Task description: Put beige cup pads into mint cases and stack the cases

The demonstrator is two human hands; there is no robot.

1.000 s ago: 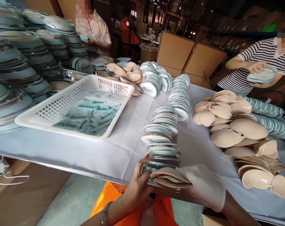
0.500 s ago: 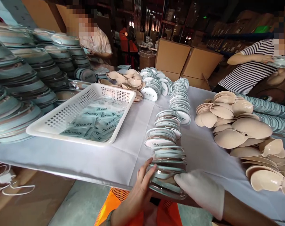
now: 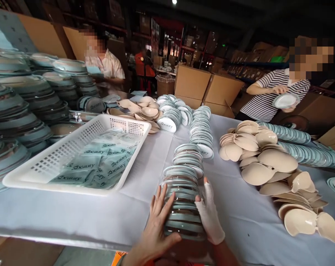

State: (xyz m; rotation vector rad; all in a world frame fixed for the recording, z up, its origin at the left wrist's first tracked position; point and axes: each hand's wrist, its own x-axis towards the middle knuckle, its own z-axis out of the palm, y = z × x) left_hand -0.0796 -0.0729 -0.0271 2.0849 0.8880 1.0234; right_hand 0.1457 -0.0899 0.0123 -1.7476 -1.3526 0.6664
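Observation:
A row of round packs, pale blue with clear shiny plastic, runs away from me along the table. My left hand is bare and lies along the near left side of this row, its fingers stretched out and spread. Against the right side rests my right hand, in a white glove with bare fingertips, thumb and fingers apart. Between the two hands the near packs stand on edge, pressed close together. Farther up, the row bends right into more white-faced packs with "beauty" lettering.
Left stands a white plastic basket of printed sachets, beside tall stacks of packs. Beige bra cups lie in a pile on the right, with another pile at the back. Two people work across the table.
Both hands have moved from the row's near end to its sides, fingers now flatter. The near packs stand straighter and farther onto the table. The right-hand person now holds a white oval pack lower.

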